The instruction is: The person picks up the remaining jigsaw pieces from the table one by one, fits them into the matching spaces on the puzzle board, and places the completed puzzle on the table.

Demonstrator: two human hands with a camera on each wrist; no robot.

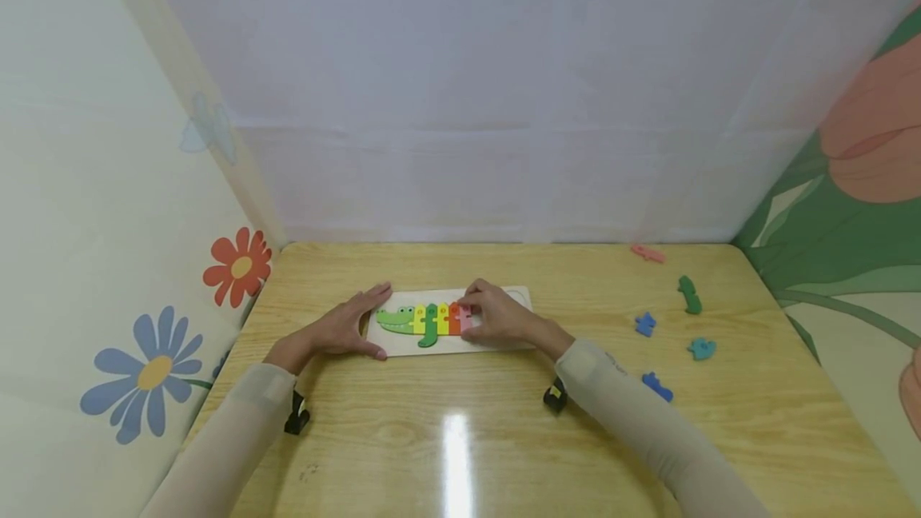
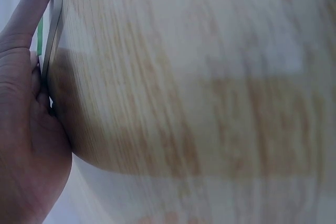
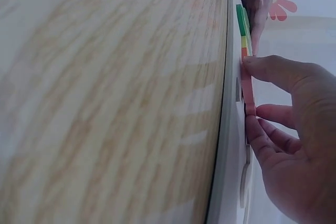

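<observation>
A pale wooden puzzle board (image 1: 396, 348) lies on the table, with a crocodile puzzle (image 1: 394, 318) in green, yellow, orange and pink on it. My left hand (image 1: 338, 328) holds the board's left end, thumb at the near corner and a finger at the far corner. In the left wrist view the thumb (image 2: 32, 9) lies along the board's edge. My right hand (image 1: 502, 314) pinches a pink puzzle piece (image 3: 249, 87) between thumb and fingers, beside the orange section. Its fingers partly cover the board's right part.
Loose puzzle pieces lie at the right of the table (image 1: 432, 462): a pink one (image 1: 648, 253), a dark green one (image 1: 689, 295), a small blue one (image 1: 645, 324), a teal one (image 1: 701, 348) and a darker blue one (image 1: 657, 387) near the right forearm. A white cloth wall stands behind.
</observation>
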